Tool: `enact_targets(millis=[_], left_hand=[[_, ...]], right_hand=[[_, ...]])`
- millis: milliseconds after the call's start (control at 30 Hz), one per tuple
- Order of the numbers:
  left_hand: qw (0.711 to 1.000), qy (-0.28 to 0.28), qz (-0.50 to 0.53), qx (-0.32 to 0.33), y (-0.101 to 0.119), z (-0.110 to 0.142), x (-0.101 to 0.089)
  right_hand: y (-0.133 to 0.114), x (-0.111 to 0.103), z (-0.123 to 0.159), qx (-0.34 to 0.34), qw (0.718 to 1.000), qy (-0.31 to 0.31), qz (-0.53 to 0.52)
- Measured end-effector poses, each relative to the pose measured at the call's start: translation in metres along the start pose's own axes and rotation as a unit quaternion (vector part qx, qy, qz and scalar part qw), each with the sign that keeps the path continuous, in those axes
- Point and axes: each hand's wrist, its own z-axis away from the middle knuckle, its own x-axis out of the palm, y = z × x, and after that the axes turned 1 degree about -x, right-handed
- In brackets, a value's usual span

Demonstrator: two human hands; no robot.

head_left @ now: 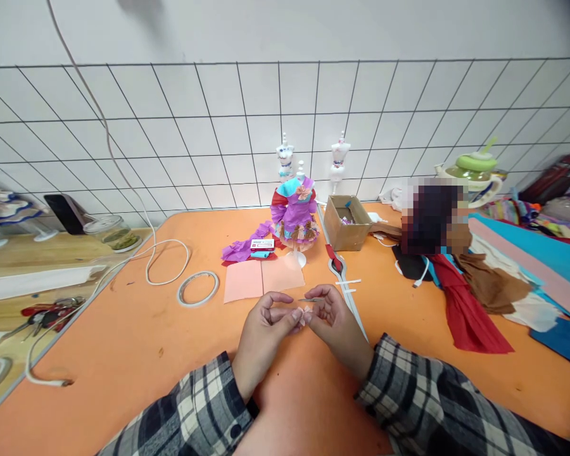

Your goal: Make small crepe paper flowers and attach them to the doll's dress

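My left hand (266, 324) pinches a small crumpled piece of pink crepe paper (305, 316) between thumb and fingers. On its other side my right hand (341, 322) also grips the paper. A thin, metallic-looking tool (310, 299) lies along the right fingertips; its kind is too small to make out. Just beyond the hands are flat pink paper sheets (244, 280). Behind them, a small dress form (294, 215) wears a purple, blue and red ruffled paper dress with a pink flower at the neck.
A roll of tape (198, 289) lies left of the pink sheets, near a white cable (188, 253). Scissors (338, 266) lie before a small cardboard box (346, 223). Coloured crepe paper (465, 304) is heaped at right, near a green-lidded teapot (475, 174).
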Motion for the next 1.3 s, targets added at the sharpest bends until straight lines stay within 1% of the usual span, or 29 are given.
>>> enact_targets(millis=[167,333,467,667,767,867,933,1000,1067,1133,1167,1233,1300], left_hand=[[1.000,-0.020,0.013,0.003,0.002,0.001,0.001],[0.996,-0.044,0.079,-0.010,0.003,0.002,0.000],[0.992,-0.056,0.113,-0.025,0.004,0.003,0.001],[0.990,-0.056,0.125,-0.025,0.004,0.003,0.000],[0.989,-0.064,0.128,-0.028,0.005,0.004,0.000],[0.987,-0.065,0.141,-0.045,0.006,0.003,0.000],[0.983,-0.056,0.161,-0.068,0.006,0.003,-0.001],[0.977,-0.049,0.181,-0.098,0.007,0.003,-0.003],[0.972,-0.046,0.195,-0.125,0.008,0.003,-0.006],[0.969,-0.042,0.199,-0.139,0.010,0.003,-0.008],[0.969,-0.041,0.197,-0.141,0.010,0.003,-0.008],[0.973,-0.041,0.183,-0.135,0.011,0.003,-0.009],[0.976,-0.050,0.169,-0.127,0.011,0.004,-0.009]], right_hand=[[0.002,-0.001,-0.001,0.009,0.999,-0.010,-0.033],[0.004,-0.001,-0.003,0.005,0.988,-0.052,-0.146],[0.005,-0.001,-0.003,0.004,0.979,-0.078,-0.190],[0.007,-0.004,-0.004,0.011,0.975,-0.088,-0.202],[0.007,-0.003,-0.004,0.008,0.978,-0.067,-0.195],[0.009,-0.003,-0.004,0.001,0.986,-0.047,-0.162],[0.011,-0.005,-0.004,-0.012,0.988,-0.066,-0.141],[0.012,-0.009,-0.005,-0.034,0.986,-0.105,-0.128],[0.010,-0.017,-0.008,-0.073,0.985,-0.121,-0.096],[0.005,-0.027,-0.010,-0.152,0.982,-0.115,-0.006],[0.002,-0.031,-0.012,-0.205,0.971,-0.109,0.057],[-0.004,-0.038,-0.014,-0.305,0.931,-0.098,0.175],[-0.009,-0.040,-0.015,-0.364,0.896,-0.079,0.241]])
